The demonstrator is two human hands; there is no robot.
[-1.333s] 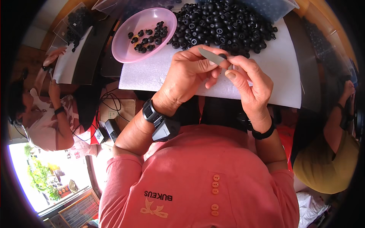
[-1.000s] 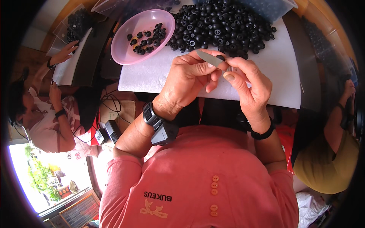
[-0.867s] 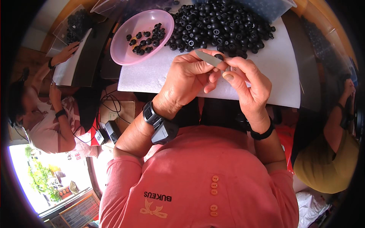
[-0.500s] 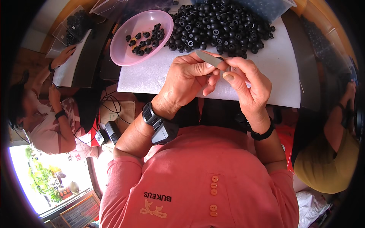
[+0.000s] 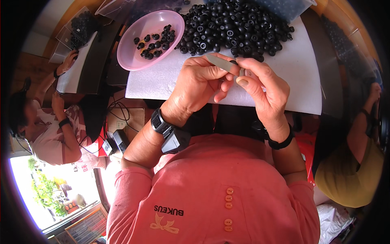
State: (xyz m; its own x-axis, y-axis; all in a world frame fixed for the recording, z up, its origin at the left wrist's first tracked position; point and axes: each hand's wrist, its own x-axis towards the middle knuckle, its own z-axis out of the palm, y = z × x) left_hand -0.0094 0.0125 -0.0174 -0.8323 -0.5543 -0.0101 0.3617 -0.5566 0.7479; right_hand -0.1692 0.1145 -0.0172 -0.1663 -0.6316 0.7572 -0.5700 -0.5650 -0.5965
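Note:
In front of me, over the near part of a white foam sheet (image 5: 156,87), both my hands are raised and close together. A flat grey blade-like strip (image 5: 219,62) with a rounded tip slants between them. My left hand (image 5: 199,81) has its thumb against the strip and its fingers curled. A small black round part (image 5: 234,62) shows at its fingertips, mostly hidden. The thumb and forefinger of my right hand (image 5: 266,85) close at the strip's right end, where the grip is partly covered.
A large heap of black round parts (image 5: 231,30) lies beyond my hands. Left of it, a pink bowl (image 5: 126,53) holds several more. Clear plastic bins (image 5: 284,9) stand behind. One person (image 5: 53,130) sits at left, another (image 5: 345,175) at right.
The strip has tilted slightly and shifted a little to the left between my fingers. My hands have otherwise hardly moved.

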